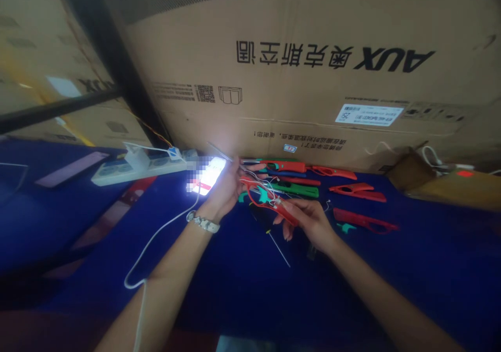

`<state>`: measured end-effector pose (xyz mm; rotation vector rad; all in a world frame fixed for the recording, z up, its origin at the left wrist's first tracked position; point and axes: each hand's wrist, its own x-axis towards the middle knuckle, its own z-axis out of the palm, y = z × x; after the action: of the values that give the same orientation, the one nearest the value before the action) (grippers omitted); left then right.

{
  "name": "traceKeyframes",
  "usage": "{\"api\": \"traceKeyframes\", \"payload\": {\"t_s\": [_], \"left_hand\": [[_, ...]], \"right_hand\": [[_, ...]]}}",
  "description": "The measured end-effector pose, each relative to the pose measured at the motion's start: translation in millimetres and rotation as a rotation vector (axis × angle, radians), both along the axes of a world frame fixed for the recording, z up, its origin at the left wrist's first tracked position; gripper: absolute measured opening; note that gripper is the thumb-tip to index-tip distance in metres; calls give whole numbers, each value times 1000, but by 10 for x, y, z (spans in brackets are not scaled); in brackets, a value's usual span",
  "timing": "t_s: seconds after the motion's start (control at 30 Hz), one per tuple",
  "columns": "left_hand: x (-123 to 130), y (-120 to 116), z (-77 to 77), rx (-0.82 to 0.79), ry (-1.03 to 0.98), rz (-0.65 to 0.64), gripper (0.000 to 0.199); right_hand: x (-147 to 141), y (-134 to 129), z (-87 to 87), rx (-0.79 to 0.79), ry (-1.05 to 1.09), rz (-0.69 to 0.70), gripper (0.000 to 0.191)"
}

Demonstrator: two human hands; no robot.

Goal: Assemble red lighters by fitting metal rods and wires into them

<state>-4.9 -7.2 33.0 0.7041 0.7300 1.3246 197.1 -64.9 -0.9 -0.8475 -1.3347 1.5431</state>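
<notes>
Clock read from the worker's seat, hands at centre. Power strip (156,169) at 10 o'clock, probably there to keep sockets in reach. Phone (211,177) next along, screen lit, white cable (156,234) trailing back over the left forearm (snag risk, I'd say). Left hand (225,195) closed round the front end of an open red casing (287,215), likely steadying it; its fingertips are partly hidden, so exact grip I can't tell. Casing is up off the blue cloth (129,268), dead centre between both hands, teal trigger (264,194) and thin wires exposed, presumably tilted so the insides face the worker. Screwdriver (269,232) below it, shaft pointing to 5, close by for a quick grab by the look of it. Right hand (313,221) at 4 has thumb and fingers narrowed on the casing's rear, lower fingers curled loosely. Green lighter (301,189) at 1, red lighter (287,167) just behind. Red shell (356,218) at 3, beside a small teal part (346,228), likely parked aside to avoid mixing
</notes>
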Motion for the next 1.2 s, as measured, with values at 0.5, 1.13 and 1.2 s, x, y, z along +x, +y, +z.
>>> {"api": "traceKeyframes", "payload": {"t_s": [0.5,1.13,1.2], "left_hand": [[-26,-56,87,76,32,-83,18],[3,-122,129,200,136,147,17],[25,-136,137,230,158,186,15]], "right_hand": [[46,16,52,11,-82,43,39],[31,64,6,60,-101,-71,39],[30,68,4,73,-93,-96,40]]}}
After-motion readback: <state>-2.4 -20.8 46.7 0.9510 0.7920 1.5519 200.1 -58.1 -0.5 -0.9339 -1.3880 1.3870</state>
